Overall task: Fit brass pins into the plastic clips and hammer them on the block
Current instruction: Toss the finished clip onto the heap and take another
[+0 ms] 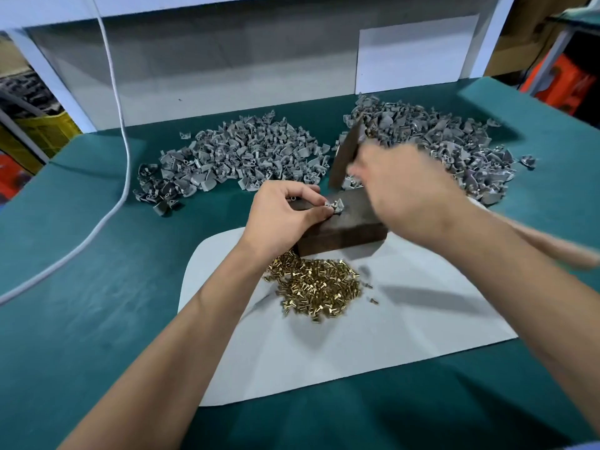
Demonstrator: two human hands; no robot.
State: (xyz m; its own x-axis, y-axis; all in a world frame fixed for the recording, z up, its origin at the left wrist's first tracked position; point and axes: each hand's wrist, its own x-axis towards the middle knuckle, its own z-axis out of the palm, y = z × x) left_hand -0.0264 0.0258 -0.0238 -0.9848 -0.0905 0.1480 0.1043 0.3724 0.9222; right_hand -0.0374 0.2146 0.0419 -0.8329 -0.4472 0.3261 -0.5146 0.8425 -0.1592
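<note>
- Left hand (281,212): fingertips pinch one small grey plastic clip (336,206) against the top of the dark rectangular block (344,229), centre of the counter (97,319).
- Right hand (402,186): blurred, grip curled round a hammer (345,157) held above the block.
- Brass pins (319,287): shiny loose heap on white paper (389,336), just near of the block.
- Grey clips: two ragged piles, far left (233,157) and far right (454,147), on green cloth.

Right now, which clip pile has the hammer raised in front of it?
The right-hand pile, beyond the blurred right hand; the left pile lies uncovered.
</note>
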